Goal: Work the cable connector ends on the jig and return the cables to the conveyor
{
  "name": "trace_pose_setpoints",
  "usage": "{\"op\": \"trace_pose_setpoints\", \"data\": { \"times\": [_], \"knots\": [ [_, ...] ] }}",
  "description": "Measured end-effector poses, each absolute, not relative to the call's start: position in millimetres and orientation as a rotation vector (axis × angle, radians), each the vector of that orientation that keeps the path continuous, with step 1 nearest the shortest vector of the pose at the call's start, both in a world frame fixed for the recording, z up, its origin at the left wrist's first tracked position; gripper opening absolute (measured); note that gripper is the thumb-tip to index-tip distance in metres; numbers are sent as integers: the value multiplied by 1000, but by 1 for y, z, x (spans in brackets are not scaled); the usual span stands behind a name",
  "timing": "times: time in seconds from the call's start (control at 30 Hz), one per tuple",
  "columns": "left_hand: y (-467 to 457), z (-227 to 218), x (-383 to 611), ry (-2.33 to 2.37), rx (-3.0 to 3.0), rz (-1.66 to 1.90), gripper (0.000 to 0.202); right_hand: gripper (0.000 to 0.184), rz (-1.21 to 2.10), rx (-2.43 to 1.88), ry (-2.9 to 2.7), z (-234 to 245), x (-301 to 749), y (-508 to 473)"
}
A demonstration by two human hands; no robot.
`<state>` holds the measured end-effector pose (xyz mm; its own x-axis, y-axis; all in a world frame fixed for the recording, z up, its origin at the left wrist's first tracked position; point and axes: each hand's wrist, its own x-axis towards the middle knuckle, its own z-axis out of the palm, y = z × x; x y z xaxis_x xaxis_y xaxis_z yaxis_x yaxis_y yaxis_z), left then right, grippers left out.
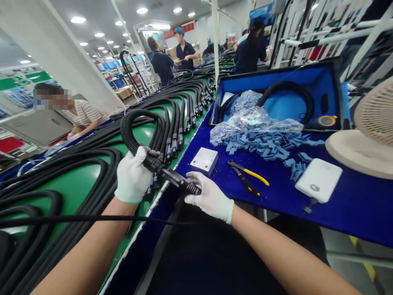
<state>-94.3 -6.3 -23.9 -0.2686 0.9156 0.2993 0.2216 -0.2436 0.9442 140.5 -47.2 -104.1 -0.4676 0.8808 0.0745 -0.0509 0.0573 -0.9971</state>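
A black corrugated hose (129,133) loops up from the green bench and comes down into my gloved left hand (133,174), whose fingers are wrapped round it near its black end fitting (156,166). The fitting slants down to the right, ending in a ribbed, spring-like tip (193,188). Around that tip close the thumb and fingers of my gloved right hand (207,194). Both hands are above the edge between the green bench and the blue table. Just beyond my right hand sits a white block with holes (205,159).
Many similar hoses (101,164) lie along the green bench (76,180). On the blue table (276,205) are yellow-and-black pliers (248,178), a heap of blue clips (270,143), a white device (319,178), a fan (377,119) and a blue box (322,90). Several people work beyond.
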Motion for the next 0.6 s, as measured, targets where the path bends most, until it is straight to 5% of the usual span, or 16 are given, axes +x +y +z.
{"op": "trace_pose_setpoints", "data": {
  "times": [0.17, 0.3, 0.37, 0.53, 0.6],
  "knots": [
    [-26, -22, -85, 1767, 2017, 1468, 45, 47, 1509, -954, -1649, -99, 174, -49],
    [-38, -48, -66, 1276, 2658, 693, 24, 45, 1348, -1027, -1913, -75, 211, -53],
    [-36, -64, -53, 1220, 2573, 601, 20, 36, 1288, -1070, -2057, -64, 228, -52],
    [-22, -66, -20, 1461, 2212, 748, 25, 39, 441, -1788, -2228, -72, 263, -40],
    [-16, -55, -9, 1488, 2098, 731, 30, 27, 200, -1977, -2256, -85, 267, -35]
  ]
}}
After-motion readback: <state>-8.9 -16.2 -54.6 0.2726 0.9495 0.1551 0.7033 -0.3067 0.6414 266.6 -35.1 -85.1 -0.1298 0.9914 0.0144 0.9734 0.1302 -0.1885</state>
